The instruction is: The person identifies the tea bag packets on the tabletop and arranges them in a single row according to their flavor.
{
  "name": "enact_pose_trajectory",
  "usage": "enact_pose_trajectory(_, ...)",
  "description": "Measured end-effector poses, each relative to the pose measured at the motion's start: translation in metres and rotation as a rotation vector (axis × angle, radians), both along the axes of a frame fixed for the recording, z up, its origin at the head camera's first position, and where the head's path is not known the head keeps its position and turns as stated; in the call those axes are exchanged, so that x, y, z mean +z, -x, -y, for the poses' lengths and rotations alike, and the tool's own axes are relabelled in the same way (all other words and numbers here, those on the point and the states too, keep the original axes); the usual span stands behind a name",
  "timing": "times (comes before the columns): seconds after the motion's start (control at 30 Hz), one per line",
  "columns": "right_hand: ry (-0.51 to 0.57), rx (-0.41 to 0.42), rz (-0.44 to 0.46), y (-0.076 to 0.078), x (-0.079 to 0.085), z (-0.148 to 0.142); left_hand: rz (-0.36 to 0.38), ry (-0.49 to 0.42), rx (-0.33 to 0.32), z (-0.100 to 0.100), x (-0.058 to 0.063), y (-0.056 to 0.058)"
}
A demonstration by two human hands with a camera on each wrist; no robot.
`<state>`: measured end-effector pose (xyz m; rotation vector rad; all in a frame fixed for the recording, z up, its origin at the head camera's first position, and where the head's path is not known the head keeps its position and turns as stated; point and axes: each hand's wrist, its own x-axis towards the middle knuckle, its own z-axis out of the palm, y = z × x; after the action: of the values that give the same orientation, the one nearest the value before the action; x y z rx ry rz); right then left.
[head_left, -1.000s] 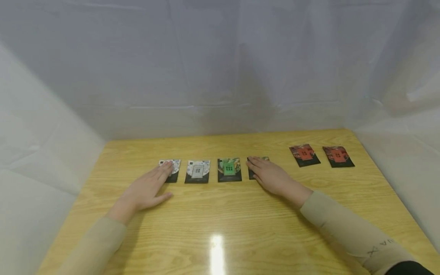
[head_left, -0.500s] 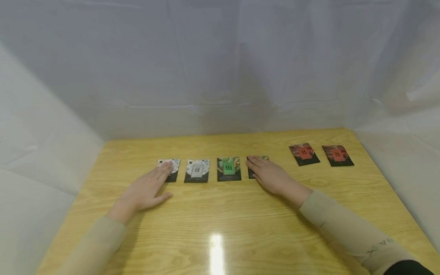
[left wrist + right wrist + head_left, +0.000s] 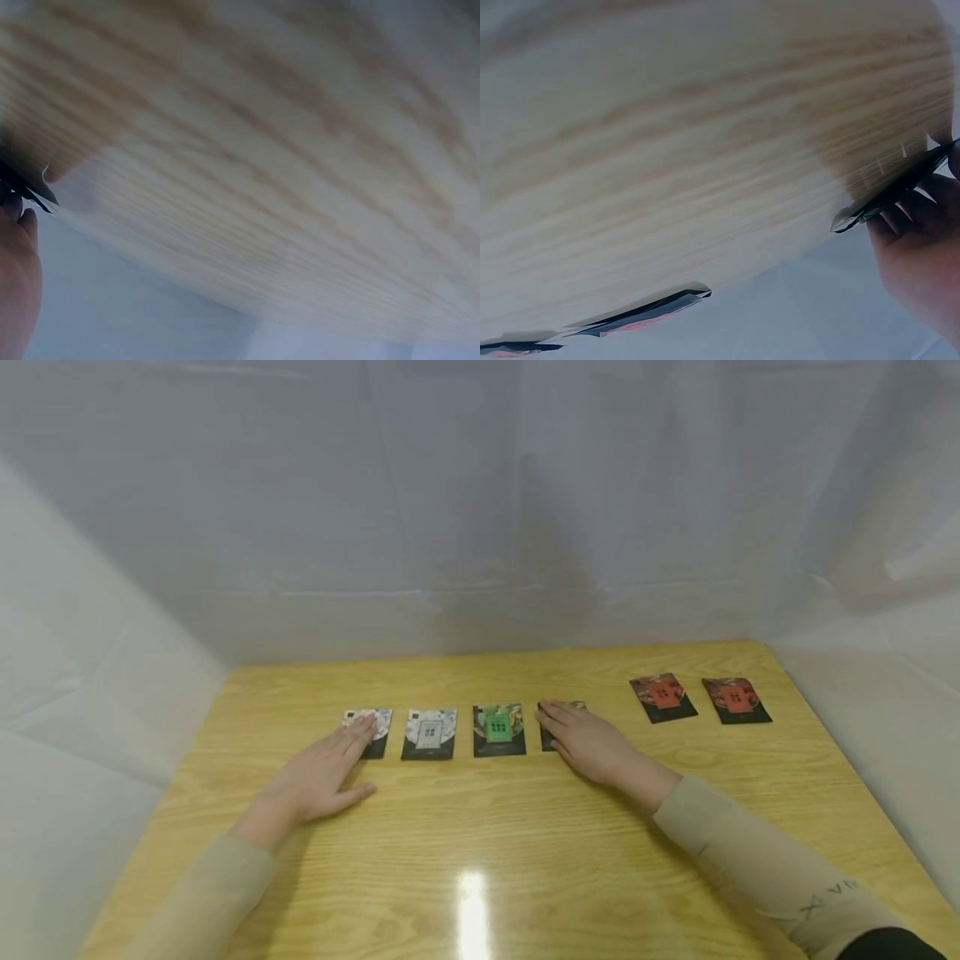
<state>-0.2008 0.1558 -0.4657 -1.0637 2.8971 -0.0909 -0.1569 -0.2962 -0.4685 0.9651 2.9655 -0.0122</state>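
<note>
Flat packets lie in a row on the wooden table [image 3: 465, 827]. My left hand [image 3: 318, 775] rests with straight fingers over the leftmost white-and-black packet [image 3: 382, 725], covering part of it. Beside it lies a second white-and-black packet [image 3: 429, 735], then a green-and-black packet [image 3: 499, 730]. With fingers extended, my right hand [image 3: 588, 743] rests on another dark packet [image 3: 547, 739], hiding most of it. In the right wrist view, the fingers [image 3: 907, 214] touch that packet [image 3: 889, 191]. The left wrist view shows only the edge of a dark packet [image 3: 30, 184] by the fingertips.
Two red-and-black packets [image 3: 664, 697] [image 3: 737, 700] lie farther back at the right, the nearer one slightly tilted. Pale sheeting [image 3: 480, 510] hangs behind the table and along both sides. A light reflection shows on the wood near the front.
</note>
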Motion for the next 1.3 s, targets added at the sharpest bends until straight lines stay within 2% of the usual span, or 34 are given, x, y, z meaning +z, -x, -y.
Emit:
enact_pose_trajectory(0.8, -0.010, 0.006, -0.021, -0.001, 0.000, -0.002, 0.007, -0.003, 0.008, -0.002, 0.001, 0.000)
enact_pose_trajectory(1.3, 0.033, -0.037, -0.027, -0.001, 0.005, -0.014, 0.003, 0.005, 0.010, -0.003, 0.001, -0.001)
